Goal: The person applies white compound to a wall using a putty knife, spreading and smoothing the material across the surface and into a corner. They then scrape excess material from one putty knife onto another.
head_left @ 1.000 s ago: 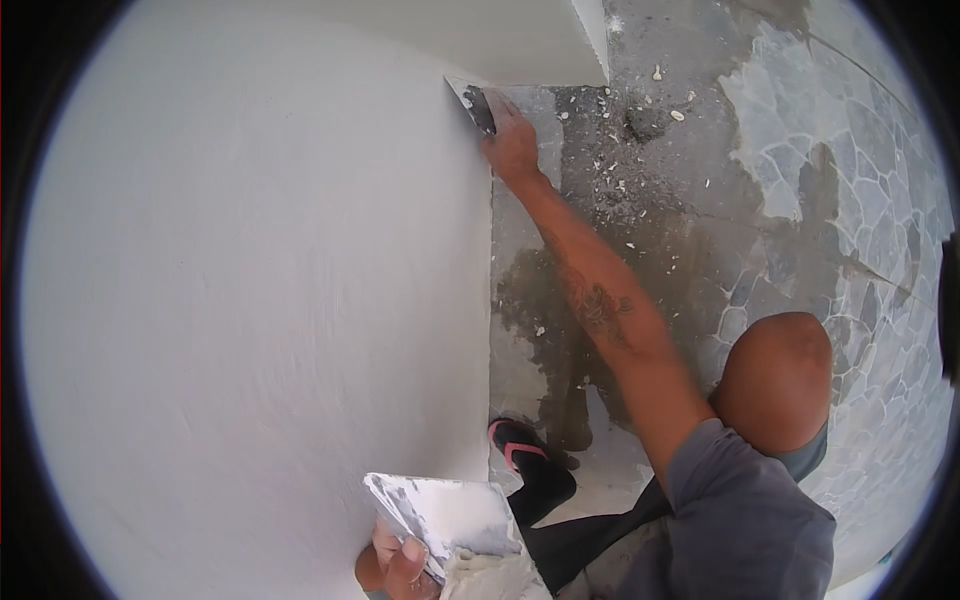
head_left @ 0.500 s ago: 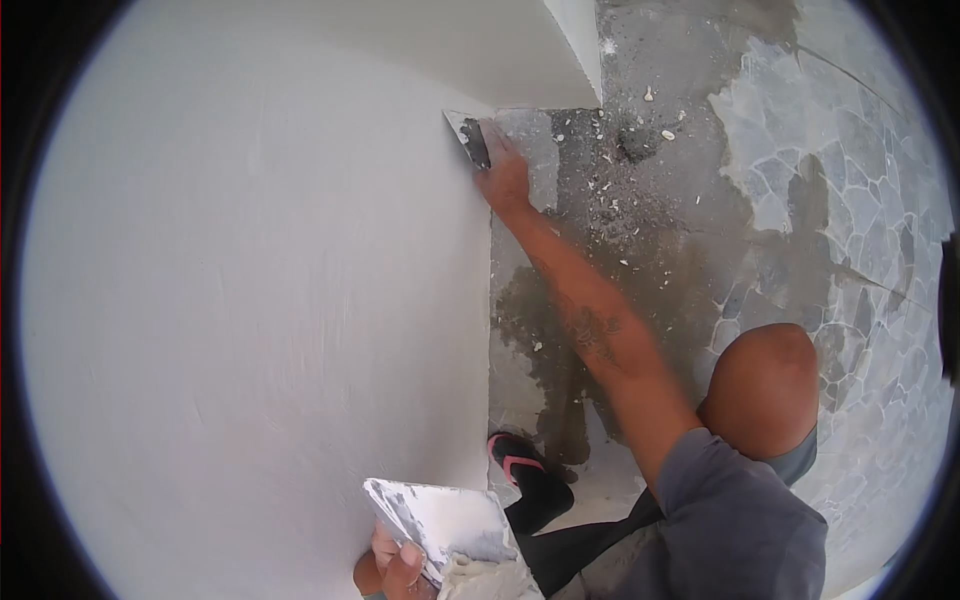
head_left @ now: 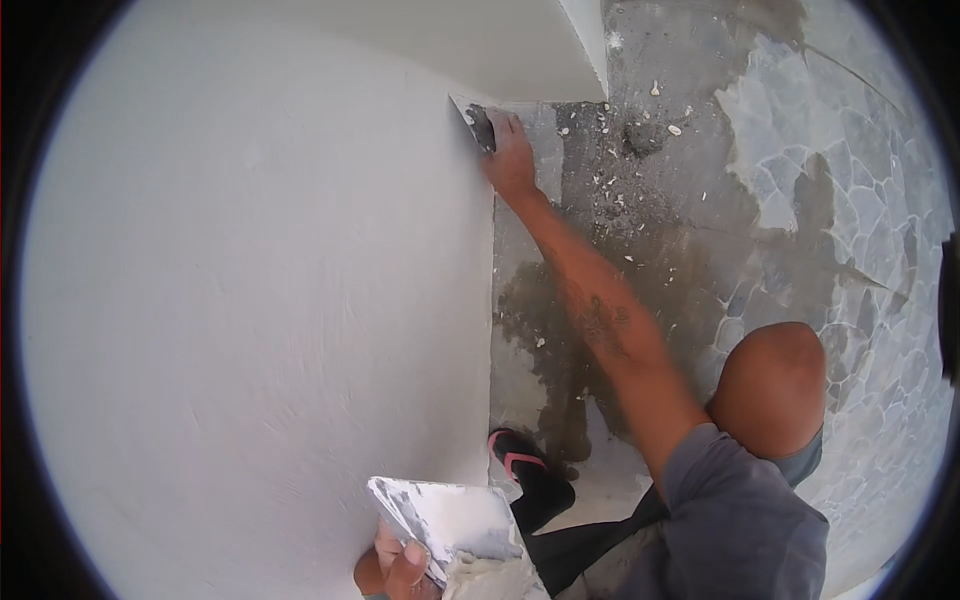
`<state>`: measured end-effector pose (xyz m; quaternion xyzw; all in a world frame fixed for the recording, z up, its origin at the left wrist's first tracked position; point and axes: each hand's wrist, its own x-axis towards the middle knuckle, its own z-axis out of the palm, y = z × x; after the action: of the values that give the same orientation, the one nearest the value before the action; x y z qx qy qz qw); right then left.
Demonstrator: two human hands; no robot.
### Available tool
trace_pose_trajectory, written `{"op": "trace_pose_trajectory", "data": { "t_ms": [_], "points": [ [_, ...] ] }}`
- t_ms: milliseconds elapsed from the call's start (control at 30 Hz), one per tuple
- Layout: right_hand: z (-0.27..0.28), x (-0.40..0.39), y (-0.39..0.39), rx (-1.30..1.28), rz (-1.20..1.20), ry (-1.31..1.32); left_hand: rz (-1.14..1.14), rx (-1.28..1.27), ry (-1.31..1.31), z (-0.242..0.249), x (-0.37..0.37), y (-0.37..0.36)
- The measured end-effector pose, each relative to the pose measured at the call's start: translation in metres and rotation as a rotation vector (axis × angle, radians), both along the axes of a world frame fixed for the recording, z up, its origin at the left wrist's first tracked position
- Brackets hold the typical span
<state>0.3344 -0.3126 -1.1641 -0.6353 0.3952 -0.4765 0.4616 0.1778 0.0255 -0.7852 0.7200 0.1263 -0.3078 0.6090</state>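
Trowel gripped in right hand, fingers closed round it; blade held at wall, low down, near inside corner. Board clasped in left hand, thumb seen at its near edge; held at bottom of view, in front of wall. White paste heaped on board's near part. Floor strewn with pale crumbs, marked by dark patches. Pink-strapped sandal seen just beyond board, beside wall base.
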Motion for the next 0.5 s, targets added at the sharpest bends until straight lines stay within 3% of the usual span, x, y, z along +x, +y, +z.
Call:
{"op": "trace_pose_trajectory", "data": {
  "t_ms": [267, 367, 500],
  "points": [
    [-0.002, 0.008, -0.003, -0.071, -0.047, 0.043, -0.003, 0.001, -0.007, 0.003, 0.002, -0.001],
    [0.001, 0.007, -0.013, 0.047, 0.024, 0.067, 0.007, 0.015, -0.005, 0.004, 0.0, -0.001],
    [-0.015, 0.004, -0.008, -0.072, 0.056, -0.001, 0.006, -0.011, -0.007, 0.001, 0.002, -0.002]
  ]
}}
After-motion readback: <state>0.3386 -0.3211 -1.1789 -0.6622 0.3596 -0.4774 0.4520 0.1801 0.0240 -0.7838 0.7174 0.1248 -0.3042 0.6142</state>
